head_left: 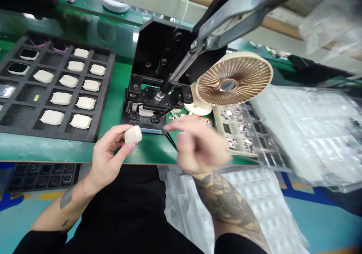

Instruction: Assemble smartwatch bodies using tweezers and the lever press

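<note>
A cream watch-shaped piece (132, 134) is pinched between the thumb and fingers of my left hand (109, 154), just in front of the black press (158, 95). Another pale piece (146, 111) sits in the press's fixture. My right hand (199, 144) is blurred by motion at the press's front right corner, its index finger stretched toward the base; whether it holds anything cannot be made out. Left of the press lies a dark foam tray (97, 127) with several cream pieces and some dark-faced watch bodies in its compartments.
The press's metal lever (226, 16) reaches up to the right. A round fan (234, 79) stands beside the press. Behind my right hand is a beige parts box (216, 122), with clear plastic trays (308, 125) at the right. Another dark tray (42, 176) is below the green table's edge (56, 156).
</note>
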Tool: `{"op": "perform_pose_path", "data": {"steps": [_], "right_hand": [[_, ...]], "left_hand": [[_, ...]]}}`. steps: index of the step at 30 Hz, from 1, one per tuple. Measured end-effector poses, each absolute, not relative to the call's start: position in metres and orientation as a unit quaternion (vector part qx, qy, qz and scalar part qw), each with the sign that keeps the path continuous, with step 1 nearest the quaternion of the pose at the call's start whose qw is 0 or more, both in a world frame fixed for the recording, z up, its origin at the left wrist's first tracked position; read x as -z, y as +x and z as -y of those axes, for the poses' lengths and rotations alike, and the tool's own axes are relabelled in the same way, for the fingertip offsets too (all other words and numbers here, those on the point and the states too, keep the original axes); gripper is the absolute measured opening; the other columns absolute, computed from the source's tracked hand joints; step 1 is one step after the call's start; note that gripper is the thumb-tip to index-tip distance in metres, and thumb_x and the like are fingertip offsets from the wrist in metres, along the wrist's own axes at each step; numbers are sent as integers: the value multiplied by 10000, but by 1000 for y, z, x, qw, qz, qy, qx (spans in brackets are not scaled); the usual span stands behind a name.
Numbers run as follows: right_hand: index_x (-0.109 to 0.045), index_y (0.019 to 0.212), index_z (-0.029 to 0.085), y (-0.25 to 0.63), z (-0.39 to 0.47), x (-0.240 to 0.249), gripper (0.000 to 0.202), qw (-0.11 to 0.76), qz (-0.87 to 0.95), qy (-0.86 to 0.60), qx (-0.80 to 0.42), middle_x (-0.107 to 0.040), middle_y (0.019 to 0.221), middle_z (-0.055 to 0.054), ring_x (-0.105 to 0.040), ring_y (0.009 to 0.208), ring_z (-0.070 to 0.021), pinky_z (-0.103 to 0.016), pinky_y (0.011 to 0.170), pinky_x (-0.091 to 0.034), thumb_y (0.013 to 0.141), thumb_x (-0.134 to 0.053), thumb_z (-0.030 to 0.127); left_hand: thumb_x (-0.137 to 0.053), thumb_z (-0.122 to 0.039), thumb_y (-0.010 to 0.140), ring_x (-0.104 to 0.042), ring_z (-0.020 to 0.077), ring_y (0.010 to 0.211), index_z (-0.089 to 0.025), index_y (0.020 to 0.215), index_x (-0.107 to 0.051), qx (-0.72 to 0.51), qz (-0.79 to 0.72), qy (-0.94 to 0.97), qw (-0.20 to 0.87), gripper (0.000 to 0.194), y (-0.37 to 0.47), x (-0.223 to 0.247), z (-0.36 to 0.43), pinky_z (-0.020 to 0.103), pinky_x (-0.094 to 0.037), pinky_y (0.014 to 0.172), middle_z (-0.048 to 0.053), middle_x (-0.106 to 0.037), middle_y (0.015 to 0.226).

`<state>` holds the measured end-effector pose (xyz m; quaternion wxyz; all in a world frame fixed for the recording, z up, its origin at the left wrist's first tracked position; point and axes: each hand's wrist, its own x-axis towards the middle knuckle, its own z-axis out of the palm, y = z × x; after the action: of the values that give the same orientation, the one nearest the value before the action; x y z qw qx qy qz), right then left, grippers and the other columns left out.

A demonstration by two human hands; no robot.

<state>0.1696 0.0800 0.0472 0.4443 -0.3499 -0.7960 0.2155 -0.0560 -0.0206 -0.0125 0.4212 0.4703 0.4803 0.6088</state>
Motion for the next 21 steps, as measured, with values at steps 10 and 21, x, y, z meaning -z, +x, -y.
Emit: {"op": "perform_pose_path", "data": {"steps": [10,21], "right_hand": [[-747,1387,163,131,-125,10,403,238,891,-345,-172,-784,1319,-200,-730,1279,-362,-600,1192,-613,1080,-491,112],[-522,1750,273,194,-63,-11,755,381,871,-270,-150,-718,1546,-158,-706,1463,-307,-516,1215,-664,1055,-614,-6]], "left_hand": [[-720,-254,1113,-733,221,959,-196,1476,-725,-471,-571,671,45,367,-67,4,6,384,-657,930,156,-697,1323],[-504,-228,1195,-815,240,811,-216,1378,-795,-155,-632,759,-28,343,-35,-30,-50,341,-517,570,147,-772,1307]]}}
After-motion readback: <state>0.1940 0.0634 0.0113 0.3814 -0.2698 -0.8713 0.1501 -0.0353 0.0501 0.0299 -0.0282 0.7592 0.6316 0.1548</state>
